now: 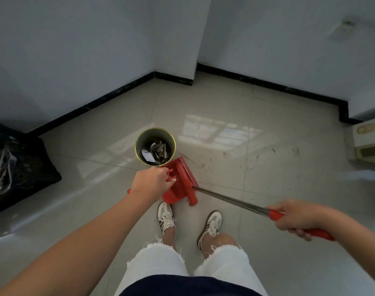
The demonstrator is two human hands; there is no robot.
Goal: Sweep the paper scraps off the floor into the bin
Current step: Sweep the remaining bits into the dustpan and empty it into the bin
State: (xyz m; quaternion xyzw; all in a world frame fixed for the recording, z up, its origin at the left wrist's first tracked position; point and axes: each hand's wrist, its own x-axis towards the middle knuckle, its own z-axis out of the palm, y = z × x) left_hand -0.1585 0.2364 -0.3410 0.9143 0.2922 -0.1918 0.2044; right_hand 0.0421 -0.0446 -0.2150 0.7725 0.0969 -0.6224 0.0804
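left hand (pixel 150 180) closed, apparently gripping dustpan (pixel 178 184) | right hand (pixel 297 217) wrapped around broom (pixel 235 202) handle

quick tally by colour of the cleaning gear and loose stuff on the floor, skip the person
Red: 2, the dustpan and the broom, heads overlapping beside the bin
Green/yellow: 1, the bin with paper scraps inside
Black: 1, the bag by the left wall
Cream: 1, the box at the right edge
Total: 5
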